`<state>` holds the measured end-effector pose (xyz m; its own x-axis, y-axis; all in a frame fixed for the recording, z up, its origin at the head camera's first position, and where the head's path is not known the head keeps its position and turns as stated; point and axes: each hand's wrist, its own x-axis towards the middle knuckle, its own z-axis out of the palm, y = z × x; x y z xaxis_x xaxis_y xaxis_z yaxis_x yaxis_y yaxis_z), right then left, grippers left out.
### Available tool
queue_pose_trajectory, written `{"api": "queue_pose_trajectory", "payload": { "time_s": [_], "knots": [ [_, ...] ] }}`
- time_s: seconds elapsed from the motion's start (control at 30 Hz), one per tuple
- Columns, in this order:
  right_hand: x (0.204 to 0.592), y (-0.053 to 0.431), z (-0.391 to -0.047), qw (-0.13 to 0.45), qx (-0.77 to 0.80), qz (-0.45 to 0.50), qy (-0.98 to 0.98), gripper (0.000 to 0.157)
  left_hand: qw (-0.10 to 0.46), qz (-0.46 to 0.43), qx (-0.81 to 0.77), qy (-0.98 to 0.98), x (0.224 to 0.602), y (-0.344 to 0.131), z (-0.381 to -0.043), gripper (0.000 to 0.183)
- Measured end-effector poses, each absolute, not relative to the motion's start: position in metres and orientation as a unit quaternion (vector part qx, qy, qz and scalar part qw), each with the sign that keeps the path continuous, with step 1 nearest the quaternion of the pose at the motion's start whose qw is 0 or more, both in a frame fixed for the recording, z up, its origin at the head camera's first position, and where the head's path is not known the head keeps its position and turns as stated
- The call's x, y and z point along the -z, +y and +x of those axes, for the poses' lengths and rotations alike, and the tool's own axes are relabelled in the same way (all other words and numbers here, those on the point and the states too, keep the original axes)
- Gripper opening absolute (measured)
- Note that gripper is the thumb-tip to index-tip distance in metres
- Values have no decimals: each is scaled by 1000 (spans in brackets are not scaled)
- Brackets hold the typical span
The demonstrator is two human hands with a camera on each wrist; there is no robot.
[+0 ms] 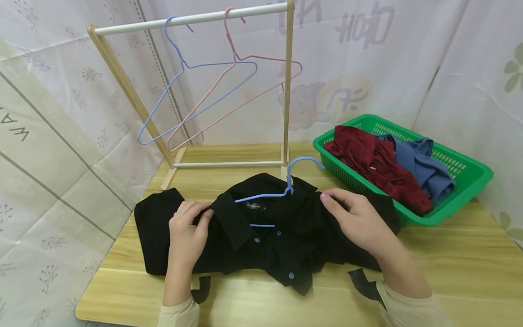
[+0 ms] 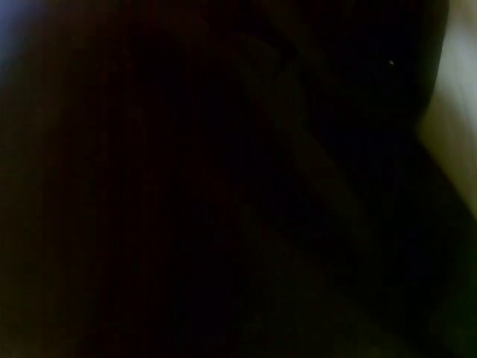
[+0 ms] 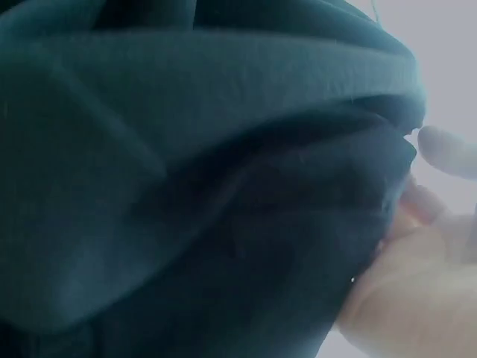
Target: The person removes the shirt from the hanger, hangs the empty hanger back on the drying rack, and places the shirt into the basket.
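Note:
A black button-up shirt (image 1: 241,254) lies spread on the table with its collar toward the middle. A blue hanger (image 1: 261,196) sits in its neck opening, hook standing up and bent to the right. Part of the hanger is hidden inside the cloth. My left hand (image 1: 189,231) pinches the shirt beside the collar on the left. On the other side, my right hand (image 1: 359,220) holds the shoulder cloth between thumb and fingers. Dark folds of the shirt (image 3: 223,179) fill most of the right wrist view, with my fingers at their edge. The left wrist view is nearly black.
Behind the shirt stands a wooden rack (image 1: 288,91) with a white rail. From it hang another blue hanger (image 1: 220,63) and a pink hanger (image 1: 212,88). To the right, a green basket (image 1: 470,177) holds dark red cloth (image 1: 367,159) and blue cloth (image 1: 421,163).

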<state>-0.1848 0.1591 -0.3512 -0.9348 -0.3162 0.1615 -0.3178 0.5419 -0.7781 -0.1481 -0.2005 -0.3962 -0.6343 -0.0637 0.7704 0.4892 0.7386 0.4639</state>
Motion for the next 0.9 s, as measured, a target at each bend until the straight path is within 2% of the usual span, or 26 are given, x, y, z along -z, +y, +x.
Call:
{"api": "queue_pose_trajectory", "payload": {
  "time_s": [0.27, 0.43, 0.6, 0.7, 0.9],
  "knots": [
    [350, 173, -184, 17, -434, 234, -869, 28, 423, -115, 353, -827, 393, -207, -147, 15],
    [348, 183, -185, 46, -386, 187, -902, 21, 433, -122, 373, -812, 387, -208, -142, 19],
    [349, 191, -191, 26, -347, 134, -928, 34, 447, -124, 377, -802, 380, -208, -137, 21],
    [355, 193, -193, 17, -349, 130, -928, 36, 438, -115, 386, -804, 381, -207, -136, 21],
    [364, 183, -193, 65, -396, 149, -904, 25, 416, -111, 407, -805, 384, -204, -137, 23]
  ]
}}
